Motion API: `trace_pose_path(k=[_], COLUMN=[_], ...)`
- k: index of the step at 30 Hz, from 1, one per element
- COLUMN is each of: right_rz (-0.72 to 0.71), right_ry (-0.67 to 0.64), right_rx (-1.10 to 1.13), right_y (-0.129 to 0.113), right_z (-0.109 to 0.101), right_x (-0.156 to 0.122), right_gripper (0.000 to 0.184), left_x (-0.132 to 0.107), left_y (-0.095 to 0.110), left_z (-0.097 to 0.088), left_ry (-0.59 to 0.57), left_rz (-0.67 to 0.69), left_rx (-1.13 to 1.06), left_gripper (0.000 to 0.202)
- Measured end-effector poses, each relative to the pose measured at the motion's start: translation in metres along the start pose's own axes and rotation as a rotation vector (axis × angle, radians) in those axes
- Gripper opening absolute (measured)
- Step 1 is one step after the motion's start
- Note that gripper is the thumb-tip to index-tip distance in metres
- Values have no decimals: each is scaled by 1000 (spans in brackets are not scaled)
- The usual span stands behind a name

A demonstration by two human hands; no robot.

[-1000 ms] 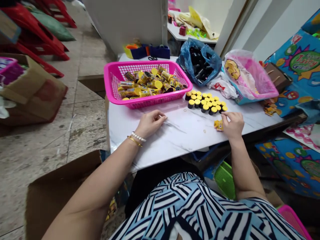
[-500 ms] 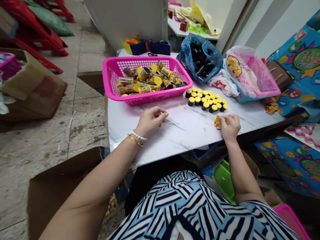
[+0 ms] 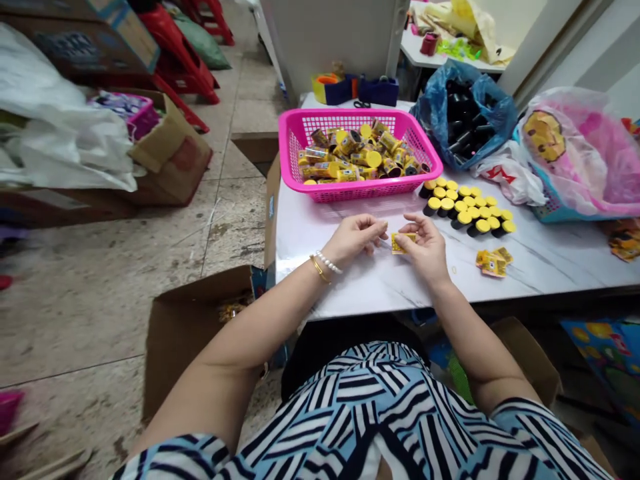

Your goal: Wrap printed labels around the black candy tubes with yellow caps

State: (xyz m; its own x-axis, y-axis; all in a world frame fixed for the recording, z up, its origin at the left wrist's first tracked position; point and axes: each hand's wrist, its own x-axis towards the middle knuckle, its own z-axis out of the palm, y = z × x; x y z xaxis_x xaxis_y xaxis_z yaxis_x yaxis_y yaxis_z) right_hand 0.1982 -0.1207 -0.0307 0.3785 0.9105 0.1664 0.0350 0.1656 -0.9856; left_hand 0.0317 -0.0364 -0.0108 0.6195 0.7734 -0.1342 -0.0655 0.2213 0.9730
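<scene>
- right grip [image 3: 425,247] nearly closed: thumb and fingertips pinch one small yellow foil packet [image 3: 403,243] by its edge, low over the bench [image 3: 575,273].
- left grip [image 3: 355,240] curled, its fingertips [image 3: 383,228] drawn together just beside the packet; too small to tell whether they hold anything. one pearl bracelet [image 3: 327,262] and one gold bangle [image 3: 319,270] sit on that wrist.
- two more yellow foil packets [image 3: 493,262] lie overlapping on the bench, right of the hands.
- roughly twenty black tubes with yellow caps [image 3: 463,212] stand upright in a tight cluster, beyond the right hand.
- one pink plastic basket [image 3: 295,143] sits straight ahead of the hands, heaped with dozens of yellow-labelled tubes [image 3: 363,160] lying every way.
- one blue plastic bag [image 3: 503,110] holds black tubes, just beside the basket.
- one white plastic bag [image 3: 510,177] with red print and one pinkish clear bag [image 3: 575,153] sit further right.
- past the basket: two blue holders [image 3: 379,91] and one pair of black scissors [image 3: 363,104].
- beside the left arm, below the bench, one open cardboard box [image 3: 195,333] stands on the tiled floor [image 3: 100,320].
</scene>
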Motion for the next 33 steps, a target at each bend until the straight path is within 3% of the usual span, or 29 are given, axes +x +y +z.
trace_pose_path(k=[5, 10, 12, 17, 19, 20, 23, 26, 28, 30, 33], right_rz=[37, 232, 274, 182, 55, -39, -268, -182, -64, 7, 45], right_ry=[41, 96, 88, 37, 98, 168, 462, 678, 718, 682, 646], right_rx=[28, 206, 193, -9, -196, -344, -859, -1080, -1132, -1195, -1228], right_y=[1, 4, 5, -7, -15, -19, -22, -14, -5, 2, 7], right_z=[1, -14, -23, -44, -61, -73, -121, -176, -202, -216, -218], right_x=[4, -1, -5, -27, -40, -47, -69, -80, -80, -78, -74], right_gripper=[42, 41, 43, 41, 35, 30, 21, 30, 37, 39, 37], left_x=[-2, -1, 0, -5, -6, -6, -3, -3, -5, -5, -5], left_y=[-3, -4, -3, -4, -5, -6, -13, -20, -24, -26, -24], left_z=[9, 8, 6, 8, 8, 7, 5, 9, 13, 14, 12], left_ry=[-142, 7, -7, -107, -30, 70, 261, 186, 103, 72, 117], left_rz=[-39, -93, -90, 1, 100, 192, 450, 521, 508, 495, 483], left_rx=[50, 27, 87, 304, 420, 513, 788, 899, 914, 913, 910], left_gripper=[42, 34, 31, 23, 21, 20, 18, 21, 26, 29, 32])
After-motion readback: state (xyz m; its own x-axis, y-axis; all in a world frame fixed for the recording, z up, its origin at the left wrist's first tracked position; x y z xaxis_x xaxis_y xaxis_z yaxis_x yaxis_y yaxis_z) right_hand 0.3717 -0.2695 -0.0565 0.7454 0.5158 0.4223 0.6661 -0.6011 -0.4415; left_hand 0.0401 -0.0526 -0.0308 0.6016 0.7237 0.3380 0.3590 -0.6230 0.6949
